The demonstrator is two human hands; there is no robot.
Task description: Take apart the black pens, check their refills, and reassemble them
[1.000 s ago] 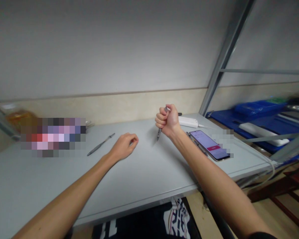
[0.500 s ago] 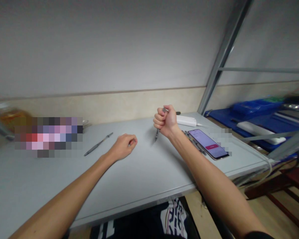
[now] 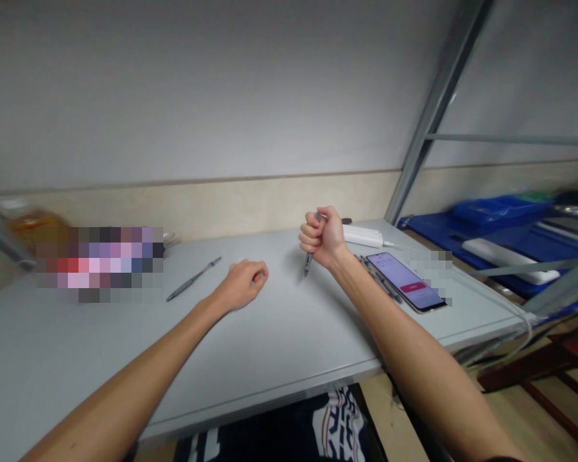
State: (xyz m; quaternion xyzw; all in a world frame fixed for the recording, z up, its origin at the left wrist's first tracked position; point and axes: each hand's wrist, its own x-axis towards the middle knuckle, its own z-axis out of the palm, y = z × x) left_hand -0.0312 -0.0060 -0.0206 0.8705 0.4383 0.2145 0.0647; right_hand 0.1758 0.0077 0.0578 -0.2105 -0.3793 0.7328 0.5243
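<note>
My right hand (image 3: 323,237) is raised a little above the desk, its fingers wrapped round a grey pen (image 3: 307,264) whose tip points down. Resting on the desk, my left hand (image 3: 245,284) has its fingers curled shut; a small glint shows between thumb and fingers, but I cannot make out what it is. Left of that hand, another grey pen (image 3: 193,280) lies slantwise on the desk. More pens (image 3: 384,283) lie to the right of my right forearm, alongside a phone (image 3: 406,282) with its screen lit.
The grey desk (image 3: 270,359) stands against a wall. At its back right lies a white power strip (image 3: 362,235) with a cable. Blurred-out items and a bottle (image 3: 38,224) of amber liquid are at the left. A metal post (image 3: 426,128) rises at the right, beside a blue surface (image 3: 443,237).
The view has shifted slightly, so everything appears a little further right. Both hands keep nearly the same pose, the right one still gripping the pen.
</note>
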